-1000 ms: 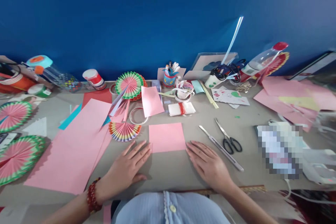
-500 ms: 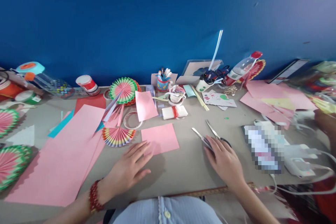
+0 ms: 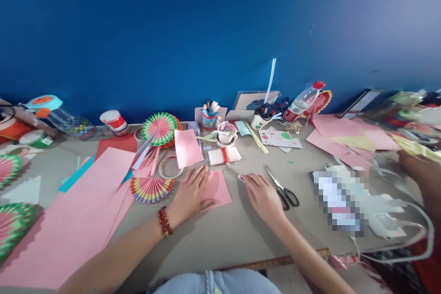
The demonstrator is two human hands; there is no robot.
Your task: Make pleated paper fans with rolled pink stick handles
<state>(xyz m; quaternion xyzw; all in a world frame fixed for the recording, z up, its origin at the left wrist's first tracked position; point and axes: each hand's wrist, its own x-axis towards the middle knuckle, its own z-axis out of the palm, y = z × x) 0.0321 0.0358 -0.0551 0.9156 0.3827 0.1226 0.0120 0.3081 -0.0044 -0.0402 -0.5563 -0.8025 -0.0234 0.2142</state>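
Note:
My left hand, with a red beaded bracelet at the wrist, lies flat with fingers outstretched on the left part of a small pink paper sheet. To the right of the sheet, my right hand is closed round a slim craft knife. Its narrow blade points up and left beyond the fingertips, and most of the handle is hidden under the hand. Black-handled scissors rest on the table just right of that hand, touched by neither hand.
Large pink sheets and folded paper fans cover the left side. A tape roll, a white bundle tied in red and cups stand behind the hands. At right are a phone, cables and another person's hand.
My left hand has moved right and forward onto the small pink sheet. My right hand has gone left with the craft knife, leaving the scissors uncovered. The view has shifted slightly.

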